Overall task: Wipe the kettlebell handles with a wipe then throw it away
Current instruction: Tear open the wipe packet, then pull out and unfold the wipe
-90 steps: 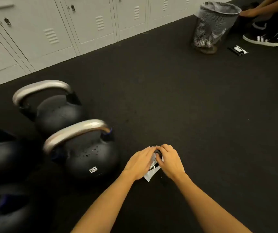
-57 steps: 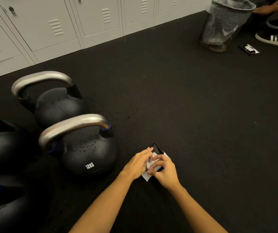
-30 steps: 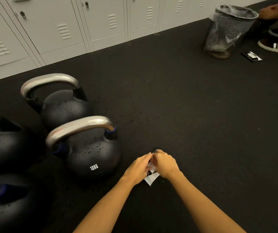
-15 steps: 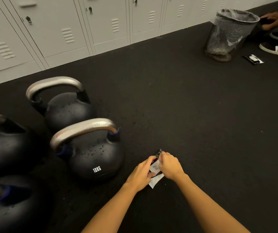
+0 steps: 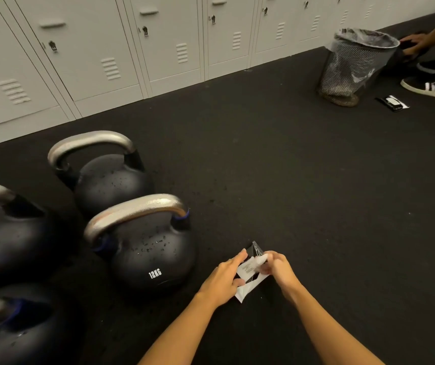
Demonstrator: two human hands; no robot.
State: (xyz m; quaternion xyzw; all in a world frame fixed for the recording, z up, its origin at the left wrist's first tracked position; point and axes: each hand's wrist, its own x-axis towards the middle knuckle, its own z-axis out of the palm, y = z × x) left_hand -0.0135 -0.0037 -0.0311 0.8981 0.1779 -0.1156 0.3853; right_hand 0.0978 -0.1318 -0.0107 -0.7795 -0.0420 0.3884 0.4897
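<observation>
Both hands work on a small black-and-white wipe packet (image 5: 248, 272) low over the black floor. My left hand (image 5: 221, 281) holds the packet's left side. My right hand (image 5: 277, 267) pinches a bit of white wipe at the packet's top. Just left stands a black kettlebell marked 12KG (image 5: 150, 248) with a steel handle (image 5: 132, 210). A second kettlebell (image 5: 108, 180) stands behind it, and two more (image 5: 11, 241) sit at the left edge. A mesh waste bin (image 5: 353, 65) with a liner stands far right at the back.
Grey lockers (image 5: 121, 48) line the back wall. A second black-and-white packet (image 5: 393, 102) lies on the floor beside the bin. Another person's hand (image 5: 416, 42) and shoe (image 5: 432, 88) are at the far right edge.
Both hands kept working on the packet in the same spot. The packet now stands open, with white wipe showing at my right fingertips. The view has shifted slightly.
</observation>
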